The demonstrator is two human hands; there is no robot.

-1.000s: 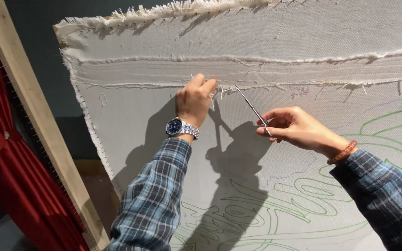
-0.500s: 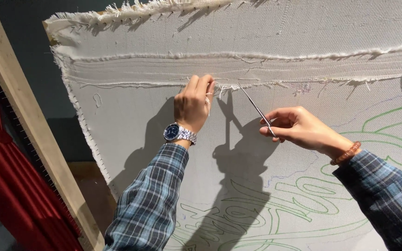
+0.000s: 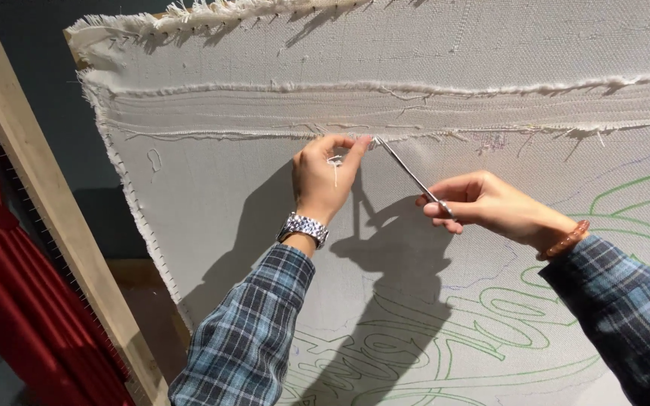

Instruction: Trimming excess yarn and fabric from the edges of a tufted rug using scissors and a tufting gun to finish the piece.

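Head cam looks at a big cream canvas [image 3: 490,45] stretched on a wooden frame [image 3: 31,188], frayed along its top edge. Left hand [image 3: 325,177] has its grip pinching a short loose thread [image 3: 335,167] right at the lower frayed seam [image 3: 265,132], near the canvas's upper left corner. Right hand [image 3: 483,204] has its grip closed around slim metal scissors [image 3: 413,177], tips up at that seam just beside the left fingers. Green outline drawing [image 3: 626,203] sits toward the lower right; red curtain [image 3: 16,316] hangs left of the frame.

Red curtain [image 3: 16,316] at left (pleated), slanted wooden beam [image 3: 47,203] beside it.
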